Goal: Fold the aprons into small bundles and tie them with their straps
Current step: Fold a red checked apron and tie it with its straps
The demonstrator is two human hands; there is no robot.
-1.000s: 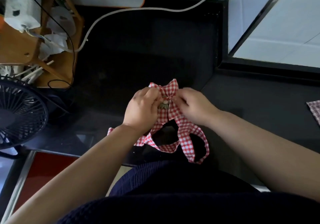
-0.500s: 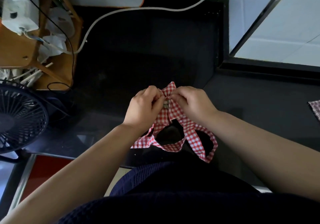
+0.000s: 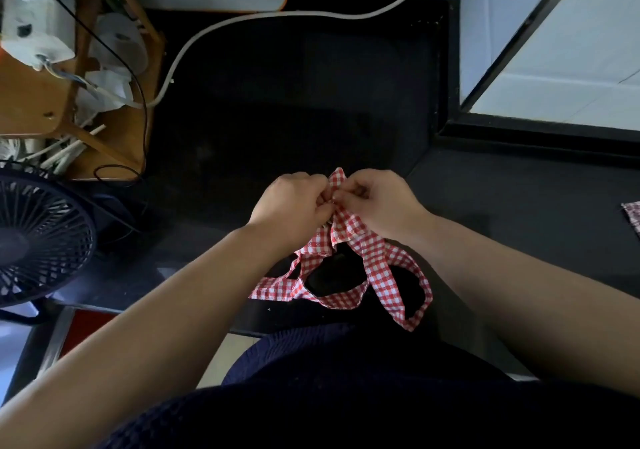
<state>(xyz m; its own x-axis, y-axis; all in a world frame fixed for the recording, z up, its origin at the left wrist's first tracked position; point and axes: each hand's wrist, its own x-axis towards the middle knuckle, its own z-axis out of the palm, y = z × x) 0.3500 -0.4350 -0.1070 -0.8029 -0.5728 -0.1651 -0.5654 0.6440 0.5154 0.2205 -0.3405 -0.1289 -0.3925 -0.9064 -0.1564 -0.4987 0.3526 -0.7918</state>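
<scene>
Black and matt, the desk [image 3: 277, 102] stretches from the person's waist to a white tiled wall [image 3: 571, 50] at the far right, and the work is going on near its front edge, about the middle.

The fingers [image 3: 320, 202] of the left hand [image 3: 292, 206] are curled tight and pinch a gather of the red-and-white checked apron [image 3: 346, 237]. The right hand [image 3: 377, 202] faces it, knuckles up, its own fingers bent in and gripping the same gather, so the two hands touch or very nearly touch over the cloth. A short pointed tip of the checked fabric pokes up between them on the far side. What the fingertips are doing inside that pinch I cannot tell, as the hands cover it.

Below the hands the apron spills toward the person in a loose bunch, and its straps [image 3: 398, 275] trail out of it: one curves in a low loop across the front, another runs down to the right and doubles back in a long narrow loop close to the desk's near edge. A flat corner of the cloth lies to the left, beside the left forearm.

Both bare forearms come in from the lower corners, over a dark blue garment [image 3: 346, 396] at the bottom. Well apart, at the right edge of the desk, lies a corner of another checked cloth [image 3: 632, 216]. At the left stands a dark fan [image 3: 38, 240], behind it a wooden rack [image 3: 34, 102] with white clutter, and a white cable [image 3: 277, 18] snakes along the back of the desk
</scene>
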